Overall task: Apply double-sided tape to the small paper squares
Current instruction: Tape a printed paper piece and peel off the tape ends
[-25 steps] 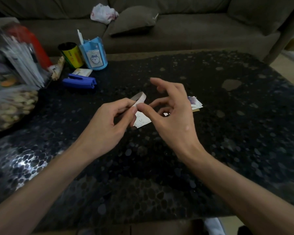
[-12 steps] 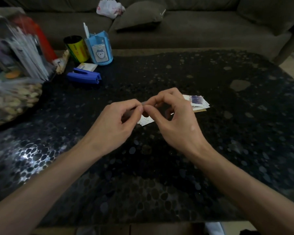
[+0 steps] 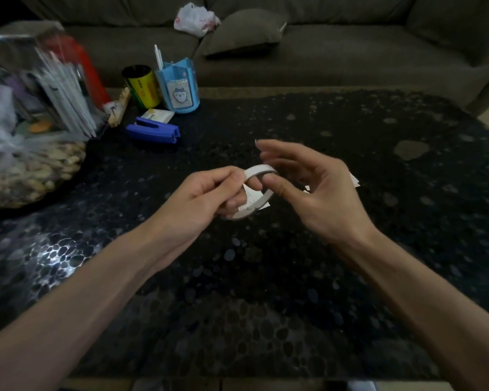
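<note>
A blue stapler (image 3: 153,134) is lying up-left of the fingers (image 3: 294,153); a yellow can (image 3: 141,87) and blue holder (image 3: 178,86) are standing beyond.

left hand (image 3: 206,198) curled, right hand (image 3: 316,190) spread

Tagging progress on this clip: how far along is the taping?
Done: nothing confirmable; no tape shows on the paper squares. In hand: the left hand grips the tape roll, and the thumb of the right hand touches its rim, probably finding the tape end. Left: taping those squares on the table under the roll, plus more partly hidden behind the right hand.
</note>
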A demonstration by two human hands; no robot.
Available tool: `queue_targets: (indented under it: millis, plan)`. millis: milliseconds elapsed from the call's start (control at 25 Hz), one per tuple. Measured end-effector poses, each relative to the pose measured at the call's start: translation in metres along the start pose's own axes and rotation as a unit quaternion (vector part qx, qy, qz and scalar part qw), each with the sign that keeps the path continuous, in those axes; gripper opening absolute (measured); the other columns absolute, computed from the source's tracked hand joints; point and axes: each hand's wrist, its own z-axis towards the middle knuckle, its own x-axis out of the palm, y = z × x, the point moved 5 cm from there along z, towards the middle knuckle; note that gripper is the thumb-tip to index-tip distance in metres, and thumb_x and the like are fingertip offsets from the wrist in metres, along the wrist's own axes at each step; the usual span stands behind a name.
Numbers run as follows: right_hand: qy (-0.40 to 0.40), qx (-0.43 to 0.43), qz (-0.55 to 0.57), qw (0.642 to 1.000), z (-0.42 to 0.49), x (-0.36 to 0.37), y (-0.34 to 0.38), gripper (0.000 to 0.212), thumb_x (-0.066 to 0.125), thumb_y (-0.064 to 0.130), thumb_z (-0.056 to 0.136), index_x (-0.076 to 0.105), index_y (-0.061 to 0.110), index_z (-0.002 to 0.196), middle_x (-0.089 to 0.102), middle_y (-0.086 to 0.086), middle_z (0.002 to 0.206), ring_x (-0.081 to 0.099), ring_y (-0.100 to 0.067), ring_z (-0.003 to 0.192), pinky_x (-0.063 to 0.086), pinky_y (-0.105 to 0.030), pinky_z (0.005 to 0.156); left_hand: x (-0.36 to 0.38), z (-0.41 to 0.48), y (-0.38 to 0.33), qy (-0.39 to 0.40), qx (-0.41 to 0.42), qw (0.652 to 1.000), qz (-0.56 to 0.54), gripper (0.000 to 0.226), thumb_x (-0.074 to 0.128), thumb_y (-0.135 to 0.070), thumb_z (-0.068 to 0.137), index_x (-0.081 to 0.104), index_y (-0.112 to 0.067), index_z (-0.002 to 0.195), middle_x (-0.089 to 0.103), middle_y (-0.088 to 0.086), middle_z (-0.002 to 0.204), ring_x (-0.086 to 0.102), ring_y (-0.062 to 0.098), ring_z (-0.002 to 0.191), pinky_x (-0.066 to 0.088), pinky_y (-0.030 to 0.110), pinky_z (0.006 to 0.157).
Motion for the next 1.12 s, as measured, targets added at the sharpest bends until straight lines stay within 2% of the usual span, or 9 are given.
queue_targets:
  millis: [120, 280, 400, 520, 600, 720, 840, 960, 1120]
  plan:
    - [-0.027, 0.001, 0.040, 0.999, -0.001, 0.003, -0.004, 0.039, 0.073, 0.000, 0.094, 0.071, 0.014, 0.130, 0.078, 0.003, 0.109, 0.073, -0.003, 0.107, 0.055, -0.018, 0.096, 0.010, -0.007, -0.007, 0.048, -0.021, 0.998, -0.034, 0.033, 0.046, -0.039, 0.102, 0.073, -0.020, 0.095, 0.044, -0.001, 0.064, 0.040, 0.011, 0.057, 0.039, 0.027, 0.061]
    - [-0.011, 0.012, 0.085, 0.996, -0.004, 0.015, -0.011, 0.035, 0.072, -0.001, 0.095, 0.073, 0.016, 0.125, 0.080, 0.001, 0.108, 0.075, -0.009, 0.108, 0.057, -0.028, 0.099, 0.026, -0.016, -0.011, 0.095, -0.115, 0.964, -0.220, 0.039, 0.048, -0.037, 0.100, 0.075, -0.016, 0.082, 0.053, -0.002, 0.054, 0.043, 0.005, 0.035, 0.042, 0.019, 0.042]
    - [0.017, 0.026, 0.121, 0.992, -0.010, 0.027, -0.013, 0.037, 0.066, -0.006, 0.096, 0.071, 0.015, 0.126, 0.080, -0.004, 0.109, 0.075, -0.012, 0.109, 0.057, -0.029, 0.099, 0.040, -0.022, -0.008, 0.148, -0.135, 0.934, -0.296, 0.043, 0.042, -0.028, 0.101, 0.078, -0.015, 0.082, 0.059, -0.004, 0.058, 0.054, 0.006, 0.044, 0.047, 0.020, 0.049]
    - [-0.004, 0.048, 0.153, 0.987, -0.009, 0.026, -0.016, 0.037, 0.068, -0.007, 0.094, 0.072, 0.016, 0.122, 0.078, -0.005, 0.114, 0.074, -0.013, 0.111, 0.055, -0.026, 0.097, 0.037, -0.015, -0.001, 0.122, -0.113, 0.928, -0.333, 0.039, 0.042, -0.025, 0.105, 0.074, -0.013, 0.088, 0.041, -0.009, 0.053, 0.035, 0.004, 0.046, 0.032, 0.019, 0.051]
    - [-0.045, 0.098, 0.177, 0.978, -0.008, 0.021, -0.024, 0.041, 0.069, -0.013, 0.091, 0.077, 0.022, 0.110, 0.078, 0.001, 0.111, 0.072, -0.012, 0.107, 0.054, -0.026, 0.095, 0.017, -0.007, 0.006, -0.013, -0.095, 0.954, -0.283, 0.031, 0.052, -0.028, 0.103, 0.075, -0.014, 0.090, 0.029, -0.008, 0.055, 0.022, 0.007, 0.051, 0.019, 0.025, 0.053]
    - [-0.038, 0.162, 0.210, 0.963, -0.011, 0.022, -0.030, 0.047, 0.064, -0.017, 0.087, 0.080, 0.024, 0.103, 0.078, 0.006, 0.109, 0.070, -0.009, 0.105, 0.053, -0.026, 0.093, -0.005, -0.006, 0.005, -0.178, -0.030, 0.981, -0.073, 0.020, 0.069, -0.030, 0.095, 0.079, -0.023, 0.111, 0.044, -0.012, 0.055, 0.040, 0.003, 0.048, 0.031, 0.013, 0.049]
    - [-0.004, 0.173, 0.223, 0.959, -0.014, 0.027, -0.029, 0.044, 0.064, -0.014, 0.087, 0.081, 0.023, 0.106, 0.076, 0.004, 0.112, 0.068, -0.010, 0.110, 0.051, -0.027, 0.092, -0.004, -0.006, 0.003, -0.186, 0.010, 0.982, -0.022, 0.024, 0.076, -0.024, 0.090, 0.080, -0.023, 0.114, 0.045, -0.007, 0.054, 0.047, 0.002, 0.047, 0.040, 0.009, 0.047]
    - [0.002, 0.179, 0.213, 0.960, -0.014, 0.027, -0.029, 0.043, 0.066, -0.010, 0.088, 0.080, 0.025, 0.108, 0.075, 0.005, 0.114, 0.068, -0.011, 0.113, 0.051, -0.028, 0.093, -0.005, -0.006, -0.001, -0.190, 0.032, 0.981, 0.018, 0.019, 0.077, -0.020, 0.090, 0.081, -0.020, 0.109, 0.044, 0.000, 0.055, 0.045, 0.003, 0.050, 0.043, 0.009, 0.054]
    - [0.004, 0.182, 0.216, 0.959, -0.015, 0.026, -0.029, 0.041, 0.067, -0.008, 0.088, 0.080, 0.026, 0.107, 0.075, 0.005, 0.115, 0.068, -0.011, 0.114, 0.050, -0.030, 0.095, -0.007, -0.007, -0.005, -0.205, 0.063, 0.974, 0.071, 0.014, 0.080, -0.022, 0.088, 0.083, -0.023, 0.101, 0.045, 0.009, 0.059, 0.042, 0.015, 0.055, 0.048, 0.016, 0.060]
